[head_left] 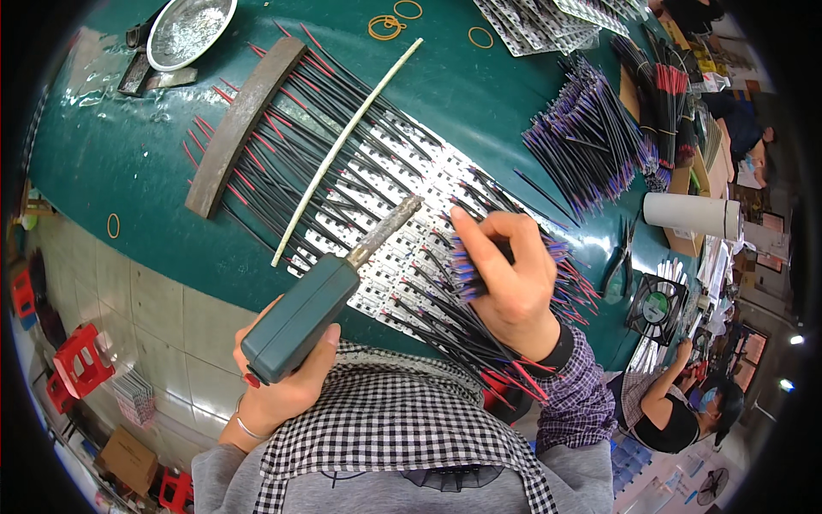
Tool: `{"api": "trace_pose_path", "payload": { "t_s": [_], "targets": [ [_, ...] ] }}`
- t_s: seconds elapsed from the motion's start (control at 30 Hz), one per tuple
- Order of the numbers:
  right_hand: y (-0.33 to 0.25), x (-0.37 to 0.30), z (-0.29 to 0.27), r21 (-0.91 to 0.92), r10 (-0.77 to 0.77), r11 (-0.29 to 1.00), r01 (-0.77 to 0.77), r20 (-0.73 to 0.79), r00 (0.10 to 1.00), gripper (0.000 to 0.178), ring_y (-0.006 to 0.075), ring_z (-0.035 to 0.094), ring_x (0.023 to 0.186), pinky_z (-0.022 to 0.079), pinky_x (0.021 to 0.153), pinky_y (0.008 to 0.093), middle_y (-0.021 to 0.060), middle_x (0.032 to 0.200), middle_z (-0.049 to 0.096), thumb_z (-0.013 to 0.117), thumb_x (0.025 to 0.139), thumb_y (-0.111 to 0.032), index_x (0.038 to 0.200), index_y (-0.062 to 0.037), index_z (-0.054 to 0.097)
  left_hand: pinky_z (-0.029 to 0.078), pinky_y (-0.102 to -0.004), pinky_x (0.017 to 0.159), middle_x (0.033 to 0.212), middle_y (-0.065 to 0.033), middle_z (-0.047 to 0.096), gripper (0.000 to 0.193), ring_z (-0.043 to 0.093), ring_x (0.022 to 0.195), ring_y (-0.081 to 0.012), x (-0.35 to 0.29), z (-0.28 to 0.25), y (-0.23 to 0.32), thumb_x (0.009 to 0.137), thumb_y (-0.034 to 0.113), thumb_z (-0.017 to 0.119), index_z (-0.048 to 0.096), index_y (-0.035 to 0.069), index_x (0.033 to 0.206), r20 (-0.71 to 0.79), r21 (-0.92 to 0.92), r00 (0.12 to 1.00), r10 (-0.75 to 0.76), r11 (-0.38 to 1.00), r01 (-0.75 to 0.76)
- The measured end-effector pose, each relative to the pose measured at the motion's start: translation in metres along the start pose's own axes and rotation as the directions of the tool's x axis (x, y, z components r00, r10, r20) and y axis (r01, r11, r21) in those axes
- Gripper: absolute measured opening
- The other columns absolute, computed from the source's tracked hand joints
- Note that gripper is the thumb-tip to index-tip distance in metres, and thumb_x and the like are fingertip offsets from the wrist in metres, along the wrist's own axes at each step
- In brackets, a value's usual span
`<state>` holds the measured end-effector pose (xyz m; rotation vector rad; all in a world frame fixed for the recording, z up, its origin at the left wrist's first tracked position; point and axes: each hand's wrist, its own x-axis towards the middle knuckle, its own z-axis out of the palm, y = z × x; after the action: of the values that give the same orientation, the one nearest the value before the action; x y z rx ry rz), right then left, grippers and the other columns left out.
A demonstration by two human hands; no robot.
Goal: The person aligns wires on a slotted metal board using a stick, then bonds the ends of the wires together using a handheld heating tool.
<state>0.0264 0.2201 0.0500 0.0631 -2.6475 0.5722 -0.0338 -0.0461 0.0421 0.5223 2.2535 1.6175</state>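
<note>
A dark green soldering gun [300, 317] is gripped in my left hand [295, 390]. Its crusted metal tip points up and right, over a white circuit board panel [411, 244]. My right hand [518, 287] is closed around a bundle of short black wires [467, 267] with blue-purple ends, just right of the tip. Its index finger and thumb reach toward the panel; whether they pinch a single wire there I cannot tell. Rows of black-and-red wires [342, 98] fan out from the panel toward the upper left. More wires [462, 338] spread toward my right forearm.
A heavy metal bar [244, 128] and a pale stick [342, 141] lie across the wires. Around them are a metal bowl [190, 32], rubber bands [387, 27], a wire pile [586, 133], stacked boards [539, 26], pliers [621, 261] and a small fan [655, 308]. A co-worker [681, 403] sits right.
</note>
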Motion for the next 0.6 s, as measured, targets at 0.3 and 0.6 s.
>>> {"api": "trace_pose_path", "payload": {
  "t_s": [0.3, 0.6],
  "targets": [
    [0.002, -0.007, 0.016, -0.024, -0.056, 0.998, 0.059, 0.122, 0.991, 0.054, 0.0265, 0.059, 0.083, 0.046, 0.07, 0.0376, 0.0097, 0.093, 0.059, 0.067, 0.062, 0.005, 0.116, 0.0059, 0.068, 0.054, -0.0272, 0.064, 0.091, -0.0139, 0.072, 0.024, 0.07, 0.072, -0.0186, -0.002, -0.002, 0.003, 0.079, 0.001, 0.077, 0.073, -0.005, 0.102, -0.01, -0.03, 0.997, -0.079, 0.996, 0.078],
    [0.002, -0.009, 0.018, -0.091, -0.073, 0.992, 0.085, 0.129, 0.989, 0.033, 0.0218, 0.058, 0.08, 0.044, 0.064, 0.0333, 0.0073, 0.09, 0.06, 0.066, 0.074, -0.006, 0.105, 0.0038, 0.07, 0.052, -0.0269, 0.06, 0.089, -0.0129, 0.07, 0.019, 0.066, 0.068, -0.0171, 0.002, -0.005, 0.013, 0.078, -0.005, 0.075, 0.071, -0.006, 0.097, 0.122, -0.005, 0.988, -0.097, 0.995, 0.098]
  ]
}}
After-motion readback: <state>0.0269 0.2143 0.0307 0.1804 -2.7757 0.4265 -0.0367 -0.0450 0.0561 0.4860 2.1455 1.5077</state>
